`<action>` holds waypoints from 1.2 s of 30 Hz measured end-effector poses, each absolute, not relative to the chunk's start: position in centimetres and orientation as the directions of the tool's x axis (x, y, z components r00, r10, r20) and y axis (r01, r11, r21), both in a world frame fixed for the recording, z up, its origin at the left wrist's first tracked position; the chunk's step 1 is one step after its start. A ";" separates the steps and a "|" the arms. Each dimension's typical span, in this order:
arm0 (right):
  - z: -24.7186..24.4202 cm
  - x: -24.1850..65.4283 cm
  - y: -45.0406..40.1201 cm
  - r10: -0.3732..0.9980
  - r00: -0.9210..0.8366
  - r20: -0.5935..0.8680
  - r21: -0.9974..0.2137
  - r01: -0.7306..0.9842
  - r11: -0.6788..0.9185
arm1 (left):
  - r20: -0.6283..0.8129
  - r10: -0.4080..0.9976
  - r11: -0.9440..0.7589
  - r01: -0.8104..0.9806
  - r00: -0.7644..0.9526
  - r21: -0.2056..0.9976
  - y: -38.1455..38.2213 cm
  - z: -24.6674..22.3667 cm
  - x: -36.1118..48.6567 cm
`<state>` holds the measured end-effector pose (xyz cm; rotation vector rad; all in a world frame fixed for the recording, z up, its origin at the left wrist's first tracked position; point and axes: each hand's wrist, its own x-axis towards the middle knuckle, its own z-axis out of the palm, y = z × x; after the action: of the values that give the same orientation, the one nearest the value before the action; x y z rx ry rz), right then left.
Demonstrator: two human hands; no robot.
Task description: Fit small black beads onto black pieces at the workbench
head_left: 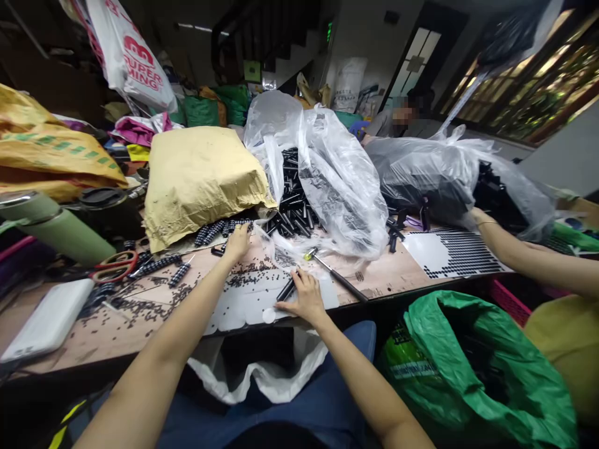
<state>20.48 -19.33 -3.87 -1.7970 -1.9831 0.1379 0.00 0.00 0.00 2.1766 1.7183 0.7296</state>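
My left hand (pixel 237 242) reaches forward to the foot of a clear plastic bag (pixel 327 174) that spills several short black tubes (pixel 292 212); its fingers curl at the nearest tubes and I cannot tell if one is gripped. Closer to me, my right hand (pixel 304 294) rests on a white sheet (pixel 248 305) and pinches one black tube (pixel 286 289). A screwdriver (pixel 334 274) with a yellow-green handle lies just right of that hand. Small black bits (pixel 140 305) are scattered over the wooden table (pixel 116 337).
A tan padded envelope (pixel 199 178) lies behind my left hand. Red scissors (pixel 115 267), a green flask (pixel 56 231) and a white box (pixel 49 321) sit left. A co-worker's arm (pixel 524 255) rests by a dotted white sheet (pixel 449 252). An open green bag (pixel 477 368) stands at my right.
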 end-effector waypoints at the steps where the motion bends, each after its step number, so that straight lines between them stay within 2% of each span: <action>1: -3.8 20.4 -19.3 0.966 -0.041 0.256 -0.371 0.918 0.137 | 0.216 0.972 -0.211 0.729 0.088 0.651 -0.9 0.2 -0.4; 3: -3.6 20.4 -19.3 0.975 -0.026 0.219 -0.372 0.922 0.108 | 0.116 0.991 -0.086 0.363 -0.063 0.928 -3.3 0.8 -1.1; 4: -3.4 20.4 -19.3 0.982 -0.015 0.188 -0.374 0.924 0.086 | 0.039 0.995 -0.026 0.145 -0.087 0.989 -4.8 1.2 -1.5; 6: -2.8 20.4 -19.4 0.993 0.007 0.117 -0.388 0.921 0.039 | -0.059 0.998 0.052 -0.168 -0.035 0.984 -8.0 2.1 -2.0; 9: -1.0 20.2 -19.7 0.994 -0.063 0.088 -0.483 0.870 0.098 | -0.077 0.995 0.096 -0.378 0.063 0.921 -12.5 3.2 -2.4; 13: 2.5 18.5 -20.2 0.943 -0.251 0.217 -0.640 0.693 0.332 | -0.125 0.988 0.152 -0.431 0.091 0.890 -16.4 4.1 -2.4; 19: 5.9 14.6 -20.7 0.827 -0.453 0.334 -0.684 0.487 0.543 | -0.173 0.983 0.183 -0.411 0.063 0.893 -18.6 4.2 -1.9; 27: 6.2 13.0 -21.3 0.754 -0.573 0.320 -0.618 0.477 0.625 | -0.277 0.960 0.258 -0.509 0.038 0.821 -20.3 4.5 -1.3; 33: 5.5 12.7 -21.6 0.763 -0.577 0.291 -0.632 0.484 0.606 | -0.245 0.969 0.215 -0.458 -0.006 0.862 -20.8 4.1 -0.5; 36: 4.7 12.5 -21.6 0.790 -0.541 0.287 -0.652 0.494 0.575 | -0.284 0.958 0.270 -0.445 0.036 0.854 -20.6 3.7 -0.4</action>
<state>12.55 -21.62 4.67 -1.0219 -2.2416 0.6866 -0.41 -20.60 3.75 0.6497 1.0104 1.2025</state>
